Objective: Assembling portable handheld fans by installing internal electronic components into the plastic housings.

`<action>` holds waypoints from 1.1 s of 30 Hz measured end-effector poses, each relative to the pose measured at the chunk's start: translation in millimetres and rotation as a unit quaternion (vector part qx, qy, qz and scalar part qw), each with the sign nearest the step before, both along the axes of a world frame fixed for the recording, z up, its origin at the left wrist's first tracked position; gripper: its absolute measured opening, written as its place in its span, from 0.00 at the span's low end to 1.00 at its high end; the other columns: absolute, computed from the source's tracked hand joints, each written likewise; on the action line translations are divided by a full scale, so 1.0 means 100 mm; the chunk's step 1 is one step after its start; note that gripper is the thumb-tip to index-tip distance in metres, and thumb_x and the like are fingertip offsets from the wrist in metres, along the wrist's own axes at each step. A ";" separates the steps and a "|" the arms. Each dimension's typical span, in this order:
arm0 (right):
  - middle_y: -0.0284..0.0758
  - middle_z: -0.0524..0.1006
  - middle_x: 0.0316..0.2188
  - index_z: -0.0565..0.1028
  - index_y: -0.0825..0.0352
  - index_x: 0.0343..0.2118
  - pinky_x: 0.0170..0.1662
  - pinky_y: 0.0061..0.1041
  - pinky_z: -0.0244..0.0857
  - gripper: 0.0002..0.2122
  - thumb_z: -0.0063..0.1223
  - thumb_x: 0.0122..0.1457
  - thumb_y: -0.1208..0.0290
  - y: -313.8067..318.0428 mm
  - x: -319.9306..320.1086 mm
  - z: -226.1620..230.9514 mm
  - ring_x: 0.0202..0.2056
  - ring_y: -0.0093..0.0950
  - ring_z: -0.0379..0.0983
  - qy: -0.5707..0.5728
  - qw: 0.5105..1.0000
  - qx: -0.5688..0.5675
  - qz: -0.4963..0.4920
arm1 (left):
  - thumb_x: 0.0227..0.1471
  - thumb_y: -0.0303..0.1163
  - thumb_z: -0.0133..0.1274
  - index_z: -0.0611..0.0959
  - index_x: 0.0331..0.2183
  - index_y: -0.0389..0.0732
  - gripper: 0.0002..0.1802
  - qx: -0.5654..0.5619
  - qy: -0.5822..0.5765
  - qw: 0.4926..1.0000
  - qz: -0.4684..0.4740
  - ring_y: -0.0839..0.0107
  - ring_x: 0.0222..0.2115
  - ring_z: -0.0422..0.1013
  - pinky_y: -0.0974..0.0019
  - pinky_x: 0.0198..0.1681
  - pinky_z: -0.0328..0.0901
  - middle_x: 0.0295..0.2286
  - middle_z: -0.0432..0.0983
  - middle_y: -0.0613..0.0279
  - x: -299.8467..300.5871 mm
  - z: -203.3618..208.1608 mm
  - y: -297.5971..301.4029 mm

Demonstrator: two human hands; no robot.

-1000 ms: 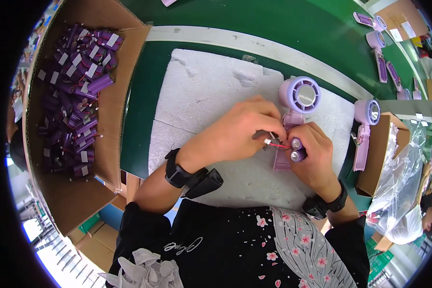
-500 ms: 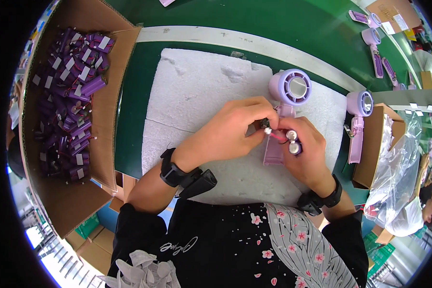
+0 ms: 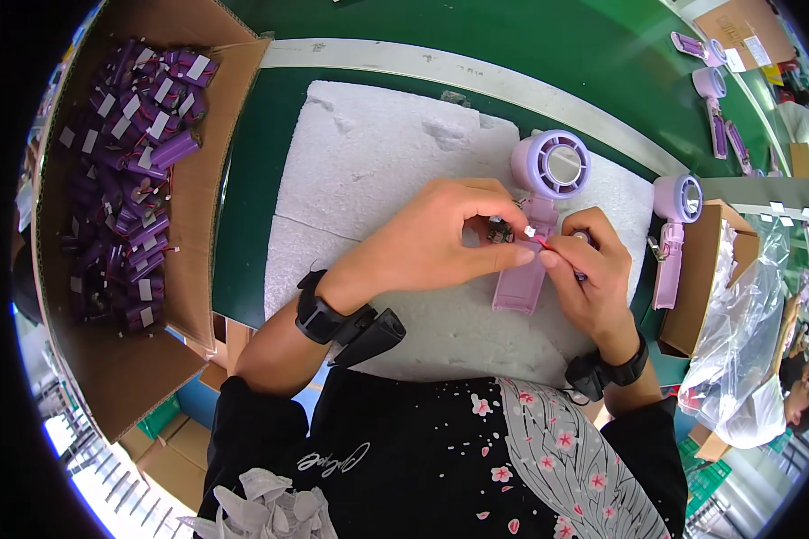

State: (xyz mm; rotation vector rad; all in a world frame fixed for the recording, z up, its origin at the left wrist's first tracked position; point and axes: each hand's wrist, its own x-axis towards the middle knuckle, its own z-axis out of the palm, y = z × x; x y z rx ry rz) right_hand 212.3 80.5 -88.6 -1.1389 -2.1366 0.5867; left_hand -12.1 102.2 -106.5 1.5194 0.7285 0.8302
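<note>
A light purple handheld fan (image 3: 551, 166) lies on a white foam sheet (image 3: 368, 153), its round head away from me and its handle shell (image 3: 518, 286) open toward me. Over the handle, my left hand (image 3: 449, 235) curls around a small circuit board (image 3: 500, 232), thumb and index finger spread apart at the tips. My right hand (image 3: 595, 274) pinches red wires (image 3: 542, 242) that end in a white plug (image 3: 529, 232), close to the left fingertips. A battery cell (image 3: 583, 238), mostly hidden, sits within the right fingers.
At left stands a cardboard box (image 3: 198, 207) full of purple battery packs (image 3: 139, 198). Another open fan (image 3: 677, 199) lies right of the foam, beside a carton (image 3: 692, 296) with clear plastic (image 3: 737, 314). More fans (image 3: 710, 85) lie on the green surface at far right.
My right hand has turned and now pinches the wires near the plug, with the battery drawn back into its fingers. The plug has moved right, and my left thumb and index finger have spread.
</note>
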 end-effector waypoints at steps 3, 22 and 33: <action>0.38 0.71 0.29 0.78 0.70 0.29 0.27 0.24 0.60 0.06 0.61 0.52 0.74 0.01 0.02 0.01 0.25 0.28 0.67 -0.013 0.995 -0.080 0.051 | 0.48 0.22 0.62 0.80 0.32 0.35 0.07 0.051 0.042 0.998 0.010 0.73 0.31 0.71 0.69 0.32 0.66 0.31 0.76 0.63 -0.01 0.08 0.03; 0.34 0.69 0.33 0.80 0.70 0.31 0.28 0.20 0.60 0.03 0.61 0.53 0.80 0.06 0.04 0.02 0.24 0.22 0.68 0.055 0.987 -0.151 -0.011 | 0.49 0.14 0.57 0.81 0.41 0.34 0.15 -0.179 -0.025 0.983 -0.013 0.76 0.37 0.73 0.72 0.41 0.69 0.36 0.76 0.63 -0.03 0.03 0.05; 0.32 0.65 0.34 0.78 0.70 0.29 0.30 0.20 0.57 0.03 0.61 0.53 0.79 0.10 0.07 0.05 0.28 0.20 0.64 0.050 0.979 -0.194 0.019 | 0.46 0.12 0.58 0.81 0.45 0.35 0.21 -0.099 -0.011 0.995 -0.020 0.74 0.38 0.74 0.70 0.43 0.71 0.38 0.77 0.61 -0.01 0.01 0.07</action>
